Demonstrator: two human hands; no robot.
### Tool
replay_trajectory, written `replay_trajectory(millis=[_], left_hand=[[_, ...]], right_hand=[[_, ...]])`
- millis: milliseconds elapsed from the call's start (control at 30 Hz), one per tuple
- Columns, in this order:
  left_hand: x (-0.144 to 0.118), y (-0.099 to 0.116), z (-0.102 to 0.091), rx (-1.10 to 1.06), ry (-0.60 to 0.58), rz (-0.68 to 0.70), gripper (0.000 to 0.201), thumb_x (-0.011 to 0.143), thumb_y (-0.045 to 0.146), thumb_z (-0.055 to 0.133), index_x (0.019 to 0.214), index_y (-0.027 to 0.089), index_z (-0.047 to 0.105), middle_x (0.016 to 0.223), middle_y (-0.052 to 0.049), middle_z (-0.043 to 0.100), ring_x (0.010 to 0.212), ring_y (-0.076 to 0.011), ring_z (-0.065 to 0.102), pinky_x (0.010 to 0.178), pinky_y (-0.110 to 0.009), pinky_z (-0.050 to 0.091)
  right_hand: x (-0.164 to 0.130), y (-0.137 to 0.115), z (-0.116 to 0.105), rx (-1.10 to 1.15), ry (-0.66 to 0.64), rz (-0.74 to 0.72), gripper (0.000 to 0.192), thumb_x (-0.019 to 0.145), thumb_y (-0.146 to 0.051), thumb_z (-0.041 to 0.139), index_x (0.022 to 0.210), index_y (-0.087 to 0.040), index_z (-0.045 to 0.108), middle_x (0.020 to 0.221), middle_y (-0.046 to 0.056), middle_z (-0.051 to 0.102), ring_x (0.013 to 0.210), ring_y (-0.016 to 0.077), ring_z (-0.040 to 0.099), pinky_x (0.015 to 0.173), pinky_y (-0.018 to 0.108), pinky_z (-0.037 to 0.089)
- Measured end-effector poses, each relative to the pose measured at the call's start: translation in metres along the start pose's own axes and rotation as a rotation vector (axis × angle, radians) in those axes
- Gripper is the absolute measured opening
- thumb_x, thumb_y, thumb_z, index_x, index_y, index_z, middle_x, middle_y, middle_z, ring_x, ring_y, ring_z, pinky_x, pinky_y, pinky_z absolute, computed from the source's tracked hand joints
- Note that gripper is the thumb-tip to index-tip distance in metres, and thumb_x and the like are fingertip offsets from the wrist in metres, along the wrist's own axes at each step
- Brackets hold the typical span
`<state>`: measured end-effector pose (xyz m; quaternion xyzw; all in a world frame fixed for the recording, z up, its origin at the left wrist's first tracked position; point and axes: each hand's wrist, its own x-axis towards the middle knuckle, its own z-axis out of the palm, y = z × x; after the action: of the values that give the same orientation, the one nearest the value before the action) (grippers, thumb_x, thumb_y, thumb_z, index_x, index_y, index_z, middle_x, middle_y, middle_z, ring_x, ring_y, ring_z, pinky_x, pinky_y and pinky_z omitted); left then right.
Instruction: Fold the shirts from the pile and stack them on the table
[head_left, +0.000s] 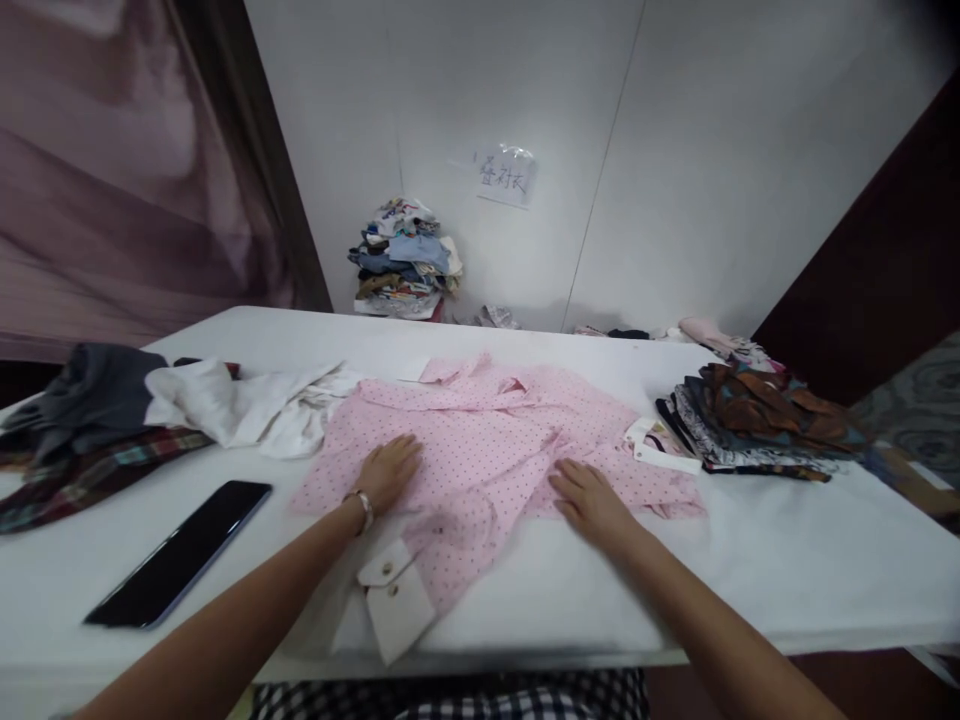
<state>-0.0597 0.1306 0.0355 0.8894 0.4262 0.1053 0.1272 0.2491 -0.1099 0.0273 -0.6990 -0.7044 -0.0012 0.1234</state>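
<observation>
White table (787, 560), flat hands on pink shirt (480, 440)

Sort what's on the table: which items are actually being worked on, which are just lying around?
In hand:
- pink dotted shirt, spread flat
- left hand and right hand, both palm-down on it

Lying about:
- phone, left of the shirt
- white garment
- dark and plaid clothes, far left
- folded patterned stack, right
- clothes pile by the wall

Thin matt pink dotted cloth shirt (487, 440) lies on a smooth white table (787, 560) beside a glossy black phone (180, 555).
</observation>
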Motion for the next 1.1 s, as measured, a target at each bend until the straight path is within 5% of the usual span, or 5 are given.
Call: replay_trajectory(millis=[133,433,667,867,1100], left_hand=[[-0.031,0.028,-0.024,-0.163,0.165,0.014,0.057,0.090,0.053,0.032,0.120,0.014,0.062,0.127,-0.013,0.062,0.120,-0.0266,0.055,0.102,-0.045,0.043],[-0.131,0.078,0.008,0.063,-0.059,0.284,0.046,0.073,0.053,0.060,0.113,0.033,0.066,0.139,-0.005,0.053,0.126,-0.0333,0.049,0.103,-0.047,0.045],[-0.098,0.063,-0.038,-0.271,0.013,0.115,0.025,0.080,0.039,0.050,0.086,0.025,0.070,0.125,-0.006,0.064,0.126,-0.0317,0.049,0.100,-0.049,0.044],[-0.015,0.012,-0.114,-1.001,-0.317,-0.549,0.029,0.070,0.045,0.068,0.070,0.017,0.061,0.056,-0.001,0.060,0.056,-0.0213,0.061,0.053,-0.033,0.051],[0.009,-0.039,-0.083,-1.208,-0.234,-0.713,0.039,0.080,0.052,0.056,0.091,0.014,0.057,0.079,-0.008,0.067,0.069,-0.0203,0.066,0.064,-0.035,0.055]], right_hand=[[-0.048,0.037,-0.004,-0.060,0.052,0.175,0.040,0.093,-0.037,0.044,0.126,-0.021,0.060,0.140,0.014,0.050,0.132,0.0310,0.042,0.108,0.054,0.029],[-0.085,0.072,-0.007,-0.158,0.146,0.363,0.040,0.090,-0.040,0.047,0.122,-0.022,0.062,0.136,0.012,0.055,0.131,0.0331,0.043,0.109,0.059,0.023],[-0.087,0.070,0.005,-0.196,0.195,0.361,0.040,0.092,-0.039,0.044,0.124,-0.021,0.061,0.136,0.011,0.055,0.130,0.0313,0.045,0.108,0.058,0.023],[-0.089,0.071,0.006,-0.236,0.279,0.308,0.039,0.090,-0.035,0.047,0.124,-0.021,0.061,0.134,0.011,0.057,0.131,0.0317,0.044,0.109,0.059,0.022],[-0.093,0.073,0.006,-0.241,0.260,0.265,0.040,0.090,-0.033,0.044,0.125,-0.021,0.060,0.135,0.010,0.057,0.130,0.0303,0.045,0.108,0.056,0.025]])
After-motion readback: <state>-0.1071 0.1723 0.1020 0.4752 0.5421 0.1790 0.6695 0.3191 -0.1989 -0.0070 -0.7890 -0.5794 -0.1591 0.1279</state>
